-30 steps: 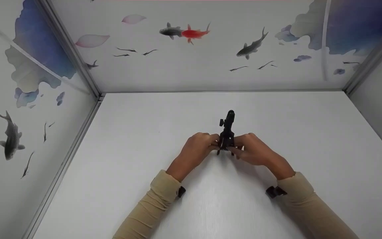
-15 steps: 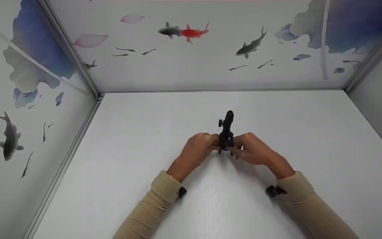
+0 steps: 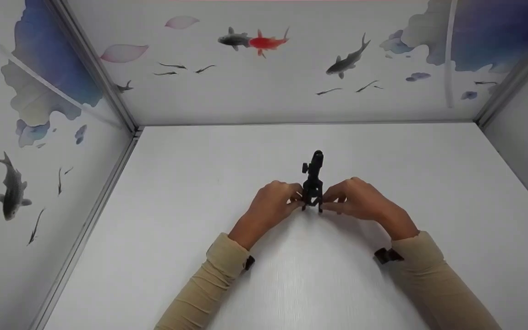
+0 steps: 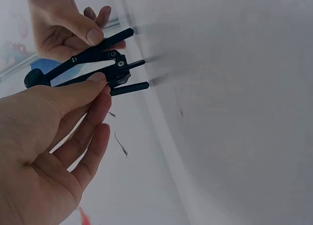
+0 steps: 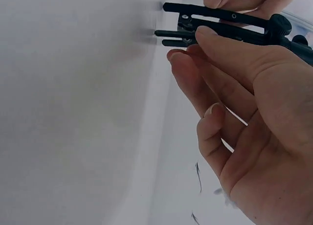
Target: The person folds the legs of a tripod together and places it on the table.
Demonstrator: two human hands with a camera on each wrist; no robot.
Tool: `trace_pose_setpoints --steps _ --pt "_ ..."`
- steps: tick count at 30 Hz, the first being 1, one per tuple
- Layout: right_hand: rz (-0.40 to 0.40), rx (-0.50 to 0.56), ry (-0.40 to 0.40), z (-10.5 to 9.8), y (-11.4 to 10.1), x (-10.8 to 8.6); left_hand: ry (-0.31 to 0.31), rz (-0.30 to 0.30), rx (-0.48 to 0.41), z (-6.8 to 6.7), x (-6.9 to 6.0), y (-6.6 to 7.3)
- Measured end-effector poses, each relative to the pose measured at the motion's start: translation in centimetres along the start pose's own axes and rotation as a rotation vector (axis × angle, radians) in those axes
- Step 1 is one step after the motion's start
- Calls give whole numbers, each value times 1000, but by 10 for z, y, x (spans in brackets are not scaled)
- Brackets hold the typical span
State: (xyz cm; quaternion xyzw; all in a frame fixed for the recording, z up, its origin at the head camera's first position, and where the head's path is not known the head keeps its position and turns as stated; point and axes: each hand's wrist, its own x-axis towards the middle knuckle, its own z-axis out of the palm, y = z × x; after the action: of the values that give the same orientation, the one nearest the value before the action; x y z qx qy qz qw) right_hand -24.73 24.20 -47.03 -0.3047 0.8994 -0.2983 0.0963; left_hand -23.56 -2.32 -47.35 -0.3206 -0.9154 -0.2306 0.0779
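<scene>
Small black tripod (image 3: 316, 170) with jointed legs and a narrow column stands between the two hands, right of centre over a smooth white tabletop (image 3: 181, 215). Its legs point down at the surface; whether every leg tip touches cannot be told.

Left hand (image 3: 273, 204): thumb and fingertips pinch the tripod at a leg on that side, the gap no wider than the part held. In the left wrist view its other fingers are loosely bent, clear of the legs.

Right hand (image 3: 360, 199): thumb and fingers pinch the opposite leg, similarly narrow. The right wrist view shows the thumb tip lying on the leg, with the lower fingers bent away from it.

A small round black knob (image 3: 305, 167) projects from the left of the column. Beige rolled sleeves (image 3: 195, 288) cover both forearms; a black device sits at each cuff. Behind, a white wall panel (image 3: 264, 94) carries printed fish and petals.
</scene>
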Motion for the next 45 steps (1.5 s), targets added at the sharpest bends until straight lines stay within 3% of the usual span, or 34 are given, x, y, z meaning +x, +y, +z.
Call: trace_pose_setpoints --steps 7,12,22,32,41,45 --pt "-25 -64 59 5 3 2 -40 -22 -104 1 0 -1" --pt "-69 -93 104 7 4 2 -57 -23 -99 0 0 1" --pt "-94 -112 120 8 2 2 -70 22 -67 -1 0 0" --pt "-104 -176 151 11 1 2 -115 38 -152 -4 0 0" --pt "20 -313 289 11 -3 2 -130 24 -184 -3 1 0" --pt "38 -347 324 12 -3 2 -138 14 -187 -3 1 0"
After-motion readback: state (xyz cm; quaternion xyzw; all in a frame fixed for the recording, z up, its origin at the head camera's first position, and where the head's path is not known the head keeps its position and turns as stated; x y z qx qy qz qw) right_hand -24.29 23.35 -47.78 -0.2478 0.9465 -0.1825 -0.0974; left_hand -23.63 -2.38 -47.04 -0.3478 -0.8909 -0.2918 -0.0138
